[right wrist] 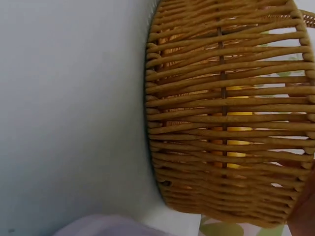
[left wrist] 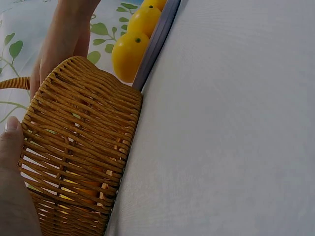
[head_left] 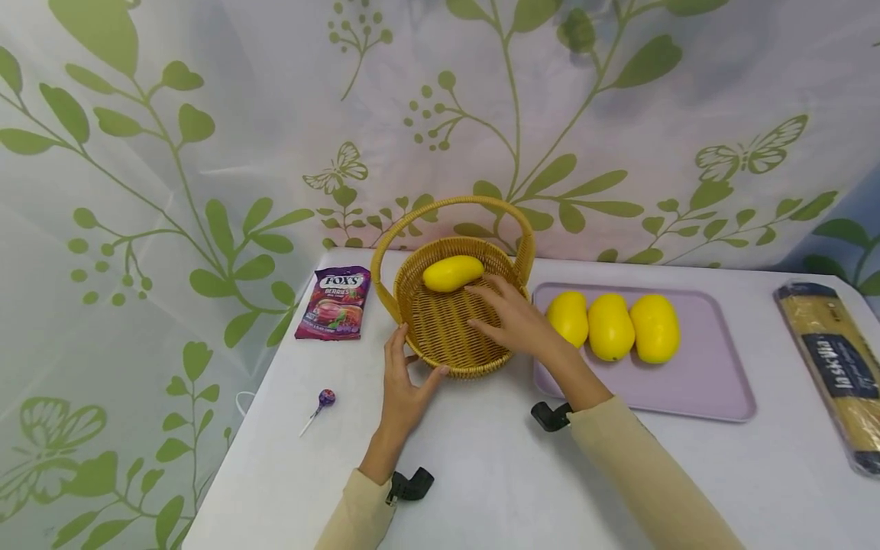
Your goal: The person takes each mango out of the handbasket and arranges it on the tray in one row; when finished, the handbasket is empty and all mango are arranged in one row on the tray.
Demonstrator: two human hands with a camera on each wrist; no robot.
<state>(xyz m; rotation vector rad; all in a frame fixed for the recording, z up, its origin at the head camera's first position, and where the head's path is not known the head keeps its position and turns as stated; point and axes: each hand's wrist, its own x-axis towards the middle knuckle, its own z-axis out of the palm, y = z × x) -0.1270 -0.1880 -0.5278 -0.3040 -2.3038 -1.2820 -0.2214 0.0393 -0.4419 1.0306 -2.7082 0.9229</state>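
A yellow mango (head_left: 453,273) lies inside the round wicker basket (head_left: 474,372), against its far wall. My left hand (head_left: 407,389) holds the basket's near left rim, its thumb at the front and its fingers along the side. In the left wrist view the thumb (left wrist: 11,142) rests at the rim. Reaching over the basket's right side, my right hand (head_left: 512,317) has its fingers spread inside, just right of and below the mango, and grips nothing. Through the weave in the right wrist view, yellow patches of the mango (right wrist: 238,129) show.
Right of the basket, a lilac tray (head_left: 708,382) carries three more mangoes (head_left: 610,327). A spaghetti packet (head_left: 835,367) lies at the far right. To the left are a purple Fox's candy bag (head_left: 333,305) and a lollipop (head_left: 326,398). A patterned curtain (head_left: 275,153) hangs behind the table.
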